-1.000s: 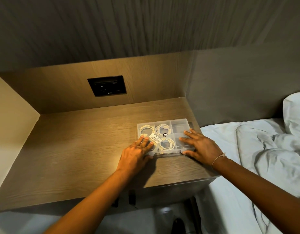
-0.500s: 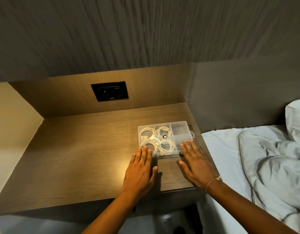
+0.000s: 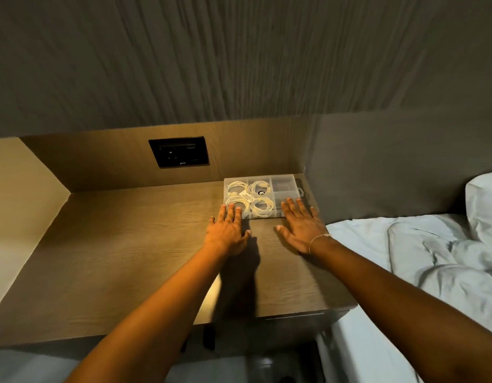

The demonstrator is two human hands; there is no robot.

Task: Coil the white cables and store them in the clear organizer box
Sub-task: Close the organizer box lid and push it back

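Note:
The clear organizer box (image 3: 284,186) lies closed at the back right corner of the wooden desk (image 3: 128,244), against the back panel. Several coiled white cables (image 3: 263,207) show through its lid in the left and middle compartments; the right compartments look dark. My left hand (image 3: 228,230) lies flat on the desk, fingers spread, fingertips at the box's near left edge. My right hand (image 3: 301,226) lies flat too, its fingertips touching the box's near right corner. Neither hand holds anything.
A black socket panel (image 3: 179,152) is set in the wooden back panel. A side wall (image 3: 18,203) closes the desk on the left. A bed with white sheets (image 3: 419,258) and a pillow (image 3: 485,203) lies to the right.
Both hands came off the lid and went flat on the desk. The box now sits farther back, in the corner against the back panel, with my arms stretched out.

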